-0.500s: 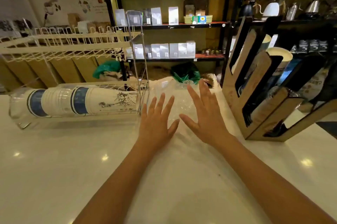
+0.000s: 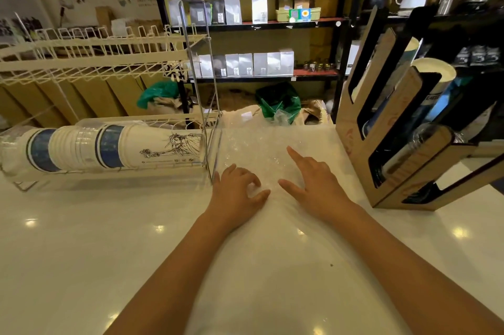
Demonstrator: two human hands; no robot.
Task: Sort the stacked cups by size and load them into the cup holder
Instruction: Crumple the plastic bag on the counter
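Head view. Both hands lay on a clear plastic bag (image 2: 253,149) spread flat on the white counter (image 2: 81,253). The left hand (image 2: 236,190) had its fingers curled and appeared to pinch a fold of the film; the right hand (image 2: 313,184) was released, forefinger stretched toward 11 o'clock, holding nothing.

The stack of cups (image 2: 109,148) lay on its side in the lower tier of a wire rack (image 2: 103,62), at 9 o'clock from the left hand, long axis running 9 to 3 o'clock. It was sleeved in clear film. The left hand was nearer, just beside the rack's chrome end frame. The cups were white paper with blue bands and a line drawing.

The cup holder (image 2: 381,127), stepped plywood with dark slots, stood at 2 o'clock from the right hand, already holding some cups.
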